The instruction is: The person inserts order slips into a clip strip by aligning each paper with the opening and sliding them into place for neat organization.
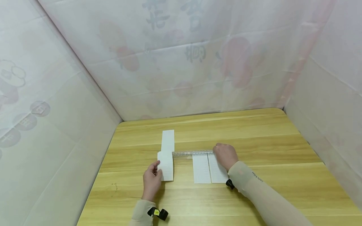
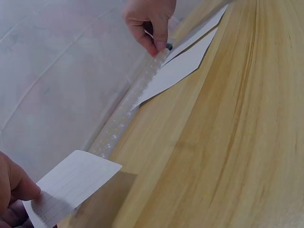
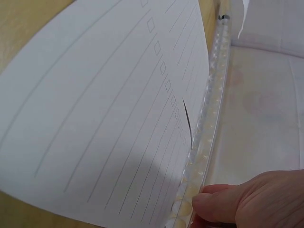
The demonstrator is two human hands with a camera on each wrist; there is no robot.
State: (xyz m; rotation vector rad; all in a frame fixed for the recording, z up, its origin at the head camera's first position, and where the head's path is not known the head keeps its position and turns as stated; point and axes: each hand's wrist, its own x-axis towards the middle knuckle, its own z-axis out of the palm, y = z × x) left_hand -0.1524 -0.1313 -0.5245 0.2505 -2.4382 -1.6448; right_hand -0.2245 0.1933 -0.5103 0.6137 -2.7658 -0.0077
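Observation:
My left hand [image 1: 151, 182] pinches the left edge of a small white lined paper sheet [image 1: 167, 168]. In the left wrist view this sheet [image 2: 78, 183] is tilted up off the table. My right hand [image 1: 225, 156] pinches the right end of a long clear plastic strip [image 1: 183, 154], shaped like a ruler. The right wrist view shows a row of round marks along the strip [image 3: 216, 80]. It lies along the top edges of two sheets, one in the middle [image 1: 202, 169] and one on the right [image 1: 217, 171], the latter partly hidden by my right hand.
Another white sheet [image 1: 168, 140] lies farther back, its near end meeting or passing under the sheet in my left hand. Everything is on a wood-grain table [image 1: 254, 131]. Printed cloth walls [image 1: 183, 78] enclose its back and sides.

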